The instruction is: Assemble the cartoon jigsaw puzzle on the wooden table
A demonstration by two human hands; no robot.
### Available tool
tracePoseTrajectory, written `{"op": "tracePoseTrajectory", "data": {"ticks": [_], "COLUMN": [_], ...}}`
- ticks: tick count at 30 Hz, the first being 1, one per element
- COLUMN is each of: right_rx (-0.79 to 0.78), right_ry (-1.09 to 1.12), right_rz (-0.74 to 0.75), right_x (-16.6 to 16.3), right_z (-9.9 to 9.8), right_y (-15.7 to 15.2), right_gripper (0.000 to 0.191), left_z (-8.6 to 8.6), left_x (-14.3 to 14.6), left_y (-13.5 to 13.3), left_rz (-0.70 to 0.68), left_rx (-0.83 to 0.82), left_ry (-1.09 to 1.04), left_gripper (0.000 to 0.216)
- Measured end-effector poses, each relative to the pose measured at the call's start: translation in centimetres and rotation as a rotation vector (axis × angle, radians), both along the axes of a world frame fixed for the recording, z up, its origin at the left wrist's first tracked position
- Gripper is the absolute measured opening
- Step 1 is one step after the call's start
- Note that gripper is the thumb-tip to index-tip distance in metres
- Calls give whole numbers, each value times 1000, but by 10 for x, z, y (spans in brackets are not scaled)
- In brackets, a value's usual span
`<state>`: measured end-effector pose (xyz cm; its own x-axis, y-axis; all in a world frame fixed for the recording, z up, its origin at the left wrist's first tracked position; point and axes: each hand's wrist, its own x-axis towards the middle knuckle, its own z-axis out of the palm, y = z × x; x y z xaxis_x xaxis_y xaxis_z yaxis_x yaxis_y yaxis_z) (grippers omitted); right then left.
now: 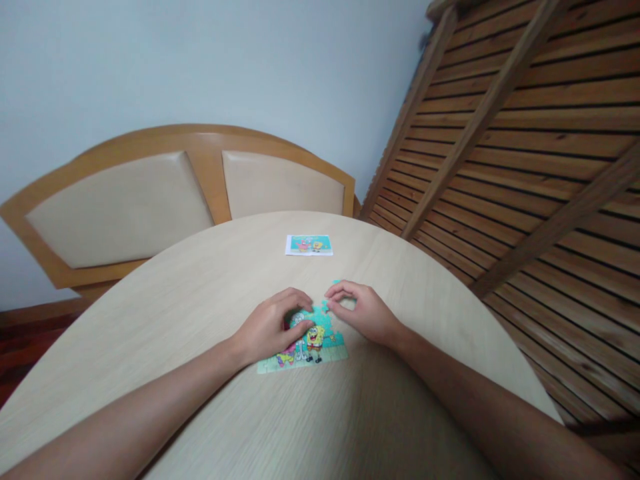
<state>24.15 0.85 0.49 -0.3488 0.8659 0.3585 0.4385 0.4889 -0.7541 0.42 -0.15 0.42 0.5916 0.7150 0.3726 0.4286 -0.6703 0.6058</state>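
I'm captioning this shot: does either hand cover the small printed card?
No, the printed card lies in full view on the table, beyond the left hand and right hand.

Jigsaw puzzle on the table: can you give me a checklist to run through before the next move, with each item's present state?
1. Puzzle lying on the table: ok.
2. Turquoise piece in the right hand: ok, it appears pinched at the fingertips.
3. Puzzle's left side in plain view: not ok, the left hand covers part of it.
4. Puzzle's upper edge complete: not ok, it is ragged near the right hand.
5. Printed picture uncovered: ok, it lies beyond both hands.
6. Piece's shape matching the gap: cannot tell, too small.
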Motion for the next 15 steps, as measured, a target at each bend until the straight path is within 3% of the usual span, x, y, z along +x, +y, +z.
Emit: {"op": "tracePoseTrajectory", "data": {"ticks": [6, 15], "right_rx": [24, 61], "right_ry": [-86, -177], "right_rz": [-56, -3], "right_x": [7, 5], "right_z": [-2, -9], "right_y": [4, 5], "right_gripper": [8, 8], "left_z": [5, 8], "left_x": [-2, -4], "left_y": [-6, -7], "left_rz": [-82, -104], "left_rx": [138, 167], "left_ry": [225, 312], "left_gripper": [24, 30]}}
